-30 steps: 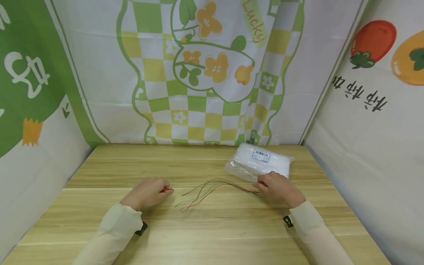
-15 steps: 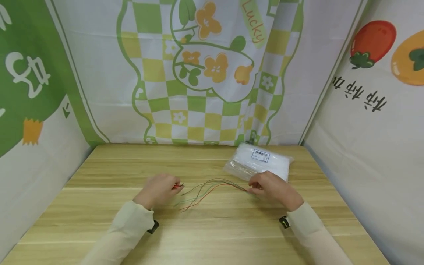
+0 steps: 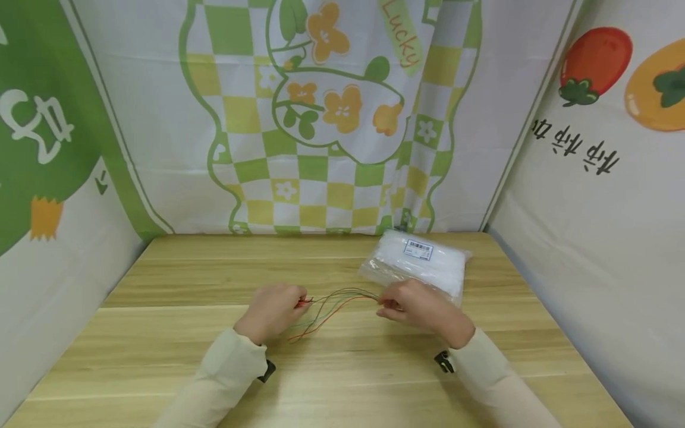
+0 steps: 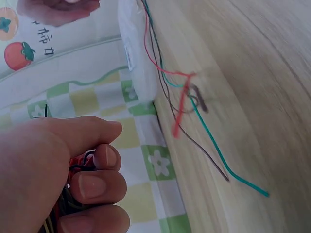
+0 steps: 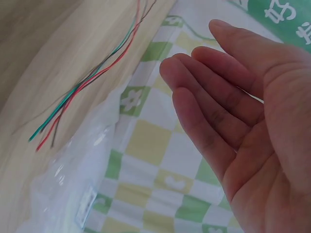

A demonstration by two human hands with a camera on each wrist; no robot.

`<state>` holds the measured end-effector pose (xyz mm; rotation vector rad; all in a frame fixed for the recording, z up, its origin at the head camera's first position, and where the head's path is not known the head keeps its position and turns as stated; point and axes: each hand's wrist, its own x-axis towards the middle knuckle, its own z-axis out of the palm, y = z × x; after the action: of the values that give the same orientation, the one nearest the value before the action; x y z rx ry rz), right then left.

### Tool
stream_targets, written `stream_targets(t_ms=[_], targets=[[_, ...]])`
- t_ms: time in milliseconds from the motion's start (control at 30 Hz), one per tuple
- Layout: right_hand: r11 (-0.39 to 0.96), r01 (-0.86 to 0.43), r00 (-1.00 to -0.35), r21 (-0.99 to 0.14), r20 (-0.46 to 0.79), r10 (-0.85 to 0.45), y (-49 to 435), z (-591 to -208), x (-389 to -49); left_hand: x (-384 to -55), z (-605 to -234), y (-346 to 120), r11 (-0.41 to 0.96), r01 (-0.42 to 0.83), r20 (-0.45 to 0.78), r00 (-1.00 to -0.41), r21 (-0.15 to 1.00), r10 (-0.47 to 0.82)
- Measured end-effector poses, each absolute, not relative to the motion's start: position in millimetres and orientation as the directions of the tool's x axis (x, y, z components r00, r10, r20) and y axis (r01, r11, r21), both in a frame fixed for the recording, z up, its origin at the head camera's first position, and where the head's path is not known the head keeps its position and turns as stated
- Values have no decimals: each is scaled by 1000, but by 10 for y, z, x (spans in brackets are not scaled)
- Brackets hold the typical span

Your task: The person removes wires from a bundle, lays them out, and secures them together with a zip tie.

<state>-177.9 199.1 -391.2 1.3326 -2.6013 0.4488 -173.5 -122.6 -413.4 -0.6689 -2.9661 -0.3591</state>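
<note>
Several thin wires (image 3: 348, 291), red, green and dark, lie loosely curved on the wooden table between the two hands. My left hand (image 3: 274, 312) grips a small bundle of red and dark wires (image 4: 80, 164), its fingers curled round them; most of that bundle is hidden in the palm. In the head view, this hand is beside the left ends of the loose wires. My right hand (image 3: 423, 309) is over their right ends. The right wrist view shows its palm (image 5: 277, 141) with nothing held, fingers loosely bent, apart from the wires.
A clear plastic bag with white contents and a barcode label (image 3: 418, 249) lies behind the right hand. Printed cloth (image 3: 332, 196) hangs at the table's back edge, and cloth walls stand at both sides. The wooden tabletop (image 3: 342, 386) extends toward the front.
My left hand has moved right with its bundle, up to the loose wires' left ends. My right hand has shifted left along the wires. The loose wires look nearly unmoved.
</note>
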Motion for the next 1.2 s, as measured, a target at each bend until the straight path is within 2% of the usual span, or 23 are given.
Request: stream_targets(t_ms=[567, 833, 1200], targets=[[431, -889, -457, -153, 316, -831, 1538, -3803, -1704, -1624, -4075, -849, 835, 510, 124, -860, 207, 494], [442, -879, -475, -177, 284, -833, 1456, -3747, -1664, -1596, -4087, -781, 777, 595, 161, -804, 207, 573], [416, -898, -439, -142, 316, -841, 1428, -3784, -1673, -1549, -4133, -752, 740, 646, 163, -763, 186, 625]])
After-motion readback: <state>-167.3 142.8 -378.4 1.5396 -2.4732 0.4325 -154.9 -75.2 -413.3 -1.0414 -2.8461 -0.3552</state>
